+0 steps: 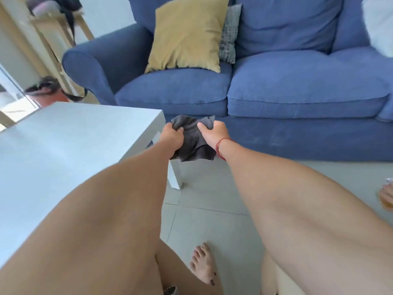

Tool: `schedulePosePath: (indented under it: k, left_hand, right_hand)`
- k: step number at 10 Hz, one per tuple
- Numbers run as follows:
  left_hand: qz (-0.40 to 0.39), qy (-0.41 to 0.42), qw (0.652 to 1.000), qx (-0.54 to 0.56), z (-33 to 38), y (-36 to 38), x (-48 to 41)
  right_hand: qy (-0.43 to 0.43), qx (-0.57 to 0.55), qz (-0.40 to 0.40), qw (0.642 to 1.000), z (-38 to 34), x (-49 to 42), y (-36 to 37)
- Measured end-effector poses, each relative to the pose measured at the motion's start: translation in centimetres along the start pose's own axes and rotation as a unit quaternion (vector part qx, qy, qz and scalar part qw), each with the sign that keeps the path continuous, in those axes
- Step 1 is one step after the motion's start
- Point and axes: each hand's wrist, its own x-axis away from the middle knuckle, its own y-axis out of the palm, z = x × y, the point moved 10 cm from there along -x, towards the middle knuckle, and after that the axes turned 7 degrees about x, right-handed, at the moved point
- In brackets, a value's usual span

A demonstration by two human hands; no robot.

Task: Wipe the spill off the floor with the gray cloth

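The gray cloth (192, 139) hangs crumpled in the air in front of me, above the floor and beside the white table's corner. My left hand (171, 136) grips its upper left edge. My right hand (212, 133), with a red string on the wrist, grips its upper right edge. Both arms are stretched forward. An amber patch of liquid (385, 202) shows on the light floor tiles at the far right edge, partly cut off by the frame and by a foot there.
A white low table (63, 145) fills the left side, its leg (175, 177) standing on the tiles. A blue sofa (276, 92) with a yellow cushion (187, 33) spans the back. My bare foot (203, 265) rests on the floor tiles (212, 220) below.
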Motion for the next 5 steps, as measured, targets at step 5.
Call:
schedulePosePath:
  k: [5]
  left_hand:
    - [0.232,-0.263,0.936,0.026,-16.4,-30.6,10.6]
  right_hand:
    - [-0.053,-0.01,-0.244,0.968,-19.5,12.6,21.8]
